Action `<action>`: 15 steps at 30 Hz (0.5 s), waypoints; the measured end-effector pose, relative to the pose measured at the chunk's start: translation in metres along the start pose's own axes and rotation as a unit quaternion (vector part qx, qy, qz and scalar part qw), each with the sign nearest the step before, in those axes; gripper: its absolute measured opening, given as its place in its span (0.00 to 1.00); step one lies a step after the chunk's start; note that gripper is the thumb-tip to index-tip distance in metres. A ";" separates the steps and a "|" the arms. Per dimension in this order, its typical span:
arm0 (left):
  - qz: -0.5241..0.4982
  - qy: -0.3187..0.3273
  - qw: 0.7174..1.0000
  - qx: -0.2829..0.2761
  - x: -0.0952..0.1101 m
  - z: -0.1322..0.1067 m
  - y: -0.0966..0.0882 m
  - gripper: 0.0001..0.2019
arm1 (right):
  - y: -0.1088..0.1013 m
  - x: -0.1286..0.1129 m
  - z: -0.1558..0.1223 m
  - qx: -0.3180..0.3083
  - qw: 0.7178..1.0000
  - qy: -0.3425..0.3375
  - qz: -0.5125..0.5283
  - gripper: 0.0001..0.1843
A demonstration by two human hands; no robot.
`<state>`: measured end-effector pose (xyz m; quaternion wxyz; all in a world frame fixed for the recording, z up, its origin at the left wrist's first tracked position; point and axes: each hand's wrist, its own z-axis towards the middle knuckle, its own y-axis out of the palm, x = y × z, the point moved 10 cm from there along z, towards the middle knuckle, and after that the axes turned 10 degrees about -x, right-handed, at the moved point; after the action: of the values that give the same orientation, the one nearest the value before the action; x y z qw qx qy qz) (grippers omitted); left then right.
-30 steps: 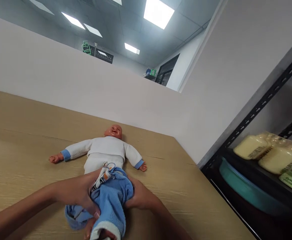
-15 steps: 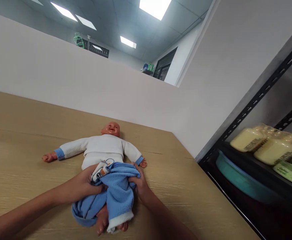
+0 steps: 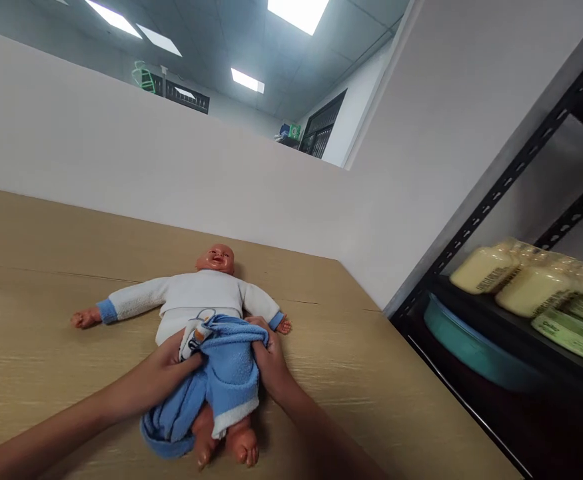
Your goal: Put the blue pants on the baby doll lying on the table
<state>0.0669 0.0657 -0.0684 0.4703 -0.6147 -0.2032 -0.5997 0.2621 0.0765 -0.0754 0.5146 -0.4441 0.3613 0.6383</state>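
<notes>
A baby doll (image 3: pixel 201 293) in a white long-sleeved top with blue cuffs lies face up, arms spread, feet toward me. Blue fleece pants (image 3: pixel 231 373) with white trim cover its upper legs; both bare feet stick out below. My left hand (image 3: pixel 174 357) is closed on the waistband at its left side, by a white patch with a printed figure and a cord loop. At the opposite side, my right hand (image 3: pixel 266 350) pinches the waistband's edge, close to the doll's hand. The left part of the pants lies bunched beside the doll's leg.
The doll lies on a wooden table (image 3: pixel 331 373) against a white partition (image 3: pixel 171 167). At the right stands a black metal shelf (image 3: pixel 496 193) with wrapped bottles of pale yellow liquid (image 3: pixel 531 287), green packs (image 3: pixel 571 333) and a teal basin (image 3: pixel 476 347).
Both hands have drawn the waistband slightly up toward the doll's belly. The doll's foot on the right now shows fully below the trim. The view has shifted a little.
</notes>
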 end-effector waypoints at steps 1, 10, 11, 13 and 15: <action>-0.003 -0.003 1.000 0.004 -0.003 -0.001 0.002 0.32 | 0.001 0.005 0.001 -0.002 1.000 0.008 0.008 0.07; 0.086 0.020 0.995 0.054 0.021 -0.006 -0.002 0.33 | -0.009 0.039 -0.003 0.032 0.989 0.106 0.093 0.09; 0.097 0.018 0.994 0.038 0.026 -0.006 -0.002 0.33 | -0.009 0.036 -0.003 0.019 0.988 0.110 0.103 0.08; 0.118 -0.005 0.993 0.006 0.029 -0.005 -0.004 0.35 | -0.007 0.029 -0.004 -0.011 0.985 0.117 0.123 0.11; 0.131 -0.057 0.990 -0.014 0.020 -0.008 -0.013 0.41 | -0.004 0.024 -0.007 -0.041 0.980 0.130 0.145 0.15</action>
<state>0.0562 0.0589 -0.0466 0.5238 -0.6759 -0.1386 -0.4996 0.2653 0.0789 -0.1000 0.3470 -0.4868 0.4588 0.6574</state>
